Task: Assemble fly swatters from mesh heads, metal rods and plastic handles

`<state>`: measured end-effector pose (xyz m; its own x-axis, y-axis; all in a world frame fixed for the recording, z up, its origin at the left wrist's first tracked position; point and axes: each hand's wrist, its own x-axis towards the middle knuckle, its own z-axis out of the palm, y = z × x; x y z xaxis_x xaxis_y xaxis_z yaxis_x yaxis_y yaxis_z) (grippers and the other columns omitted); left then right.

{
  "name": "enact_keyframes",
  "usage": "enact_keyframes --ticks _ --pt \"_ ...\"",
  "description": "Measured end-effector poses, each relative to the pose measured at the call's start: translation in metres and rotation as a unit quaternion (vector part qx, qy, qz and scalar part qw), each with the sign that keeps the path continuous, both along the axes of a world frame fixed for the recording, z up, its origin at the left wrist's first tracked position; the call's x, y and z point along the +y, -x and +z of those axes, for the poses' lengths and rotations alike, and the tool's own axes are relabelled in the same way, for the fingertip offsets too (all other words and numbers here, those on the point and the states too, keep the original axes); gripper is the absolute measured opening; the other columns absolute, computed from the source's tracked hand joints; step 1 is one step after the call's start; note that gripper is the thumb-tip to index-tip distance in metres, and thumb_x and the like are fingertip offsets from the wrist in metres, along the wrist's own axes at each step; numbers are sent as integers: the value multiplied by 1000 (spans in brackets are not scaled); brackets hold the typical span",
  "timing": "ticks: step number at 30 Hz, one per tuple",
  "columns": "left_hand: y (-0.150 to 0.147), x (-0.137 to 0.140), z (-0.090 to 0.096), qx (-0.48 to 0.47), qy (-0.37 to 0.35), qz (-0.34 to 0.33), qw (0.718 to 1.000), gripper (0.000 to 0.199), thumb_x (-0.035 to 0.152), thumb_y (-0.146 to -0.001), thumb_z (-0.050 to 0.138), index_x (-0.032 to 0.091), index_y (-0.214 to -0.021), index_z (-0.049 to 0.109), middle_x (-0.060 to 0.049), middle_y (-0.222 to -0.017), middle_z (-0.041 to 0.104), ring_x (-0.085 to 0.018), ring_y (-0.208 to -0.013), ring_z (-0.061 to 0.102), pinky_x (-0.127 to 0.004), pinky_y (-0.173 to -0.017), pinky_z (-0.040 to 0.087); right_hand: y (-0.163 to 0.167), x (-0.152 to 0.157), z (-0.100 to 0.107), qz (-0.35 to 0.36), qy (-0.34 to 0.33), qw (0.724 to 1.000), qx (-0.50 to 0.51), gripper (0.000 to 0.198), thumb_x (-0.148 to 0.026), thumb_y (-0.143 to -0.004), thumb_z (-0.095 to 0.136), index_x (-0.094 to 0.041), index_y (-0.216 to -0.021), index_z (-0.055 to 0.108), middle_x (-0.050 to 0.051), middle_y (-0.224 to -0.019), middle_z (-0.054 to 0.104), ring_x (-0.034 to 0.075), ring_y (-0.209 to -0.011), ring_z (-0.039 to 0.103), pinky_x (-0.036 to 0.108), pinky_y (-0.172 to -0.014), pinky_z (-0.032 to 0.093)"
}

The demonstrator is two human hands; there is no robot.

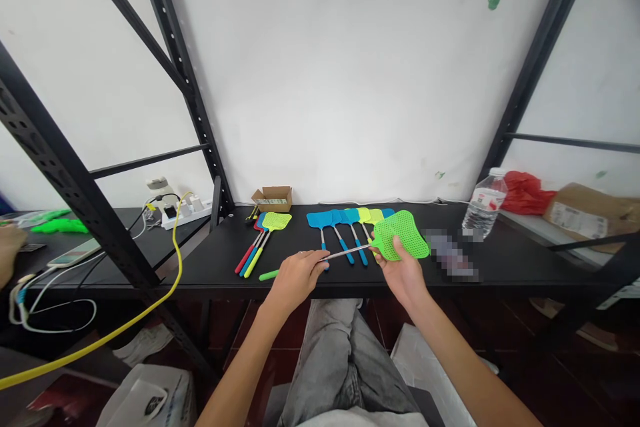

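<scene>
A green fly swatter [407, 227] is held across my body, just above the table's front edge. My left hand [296, 278] is closed around its metal shaft, with the green grip sticking out to the left. At the other end my right hand [404, 275] holds the swatter where the shaft meets the perforated head, thumb lying on the head. Behind my hands lies a row of blue fly swatters [320, 219] and yellow ones [364, 215], heads toward the wall. To the left rests a small group with a yellow swatter [277, 221] on top and red and blue grips beside it.
A small open cardboard box [280, 200] stands against the wall. On the right are a water bottle [483, 207], a blurred-out item [453, 255], a red bag [525, 192] and a brown package [593, 213]. A yellow cable [176, 267] hangs past the left black post [75, 167].
</scene>
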<state>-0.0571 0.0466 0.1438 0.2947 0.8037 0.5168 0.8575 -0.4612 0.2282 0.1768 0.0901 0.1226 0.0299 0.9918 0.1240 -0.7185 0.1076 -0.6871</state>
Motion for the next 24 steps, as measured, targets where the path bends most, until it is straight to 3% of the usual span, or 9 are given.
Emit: enact_keyframes --ticks 5,12,19,24 --pt "12 -4 6 36 1 39 999 29 36 -94 50 28 -117 65 -3 -105 73 -21 -90 67 -28 -75 45 -23 9 9 -43 -7 999 11 33 -38 -75 76 -20 -102 68 7 -104 71 19 -78 68 28 -58 51" --pt "37 -6 24 -5 7 36 999 30 44 -94 47 26 -108 68 -2 -96 73 -18 -81 65 -24 -65 40 -49 19 13 -64 -8 997 29 34 -34 -74 77 -21 -104 67 6 -103 71 19 -79 67 26 -55 51" --pt "34 -10 27 3 29 37 999 33 46 -94 45 22 -93 67 -2 -71 66 -16 -65 59 -23 -56 31 -52 20 12 -65 13 998 18 31 -39 -75 75 -21 -99 67 6 -104 71 19 -77 67 27 -55 51" --pt "28 -11 29 -3 31 27 999 35 46 -95 43 21 -89 66 -1 -66 62 -15 -59 55 -23 -55 28 -55 19 14 -69 12 997 14 27 -37 -76 74 -22 -97 67 5 -104 71 18 -75 66 26 -55 50"
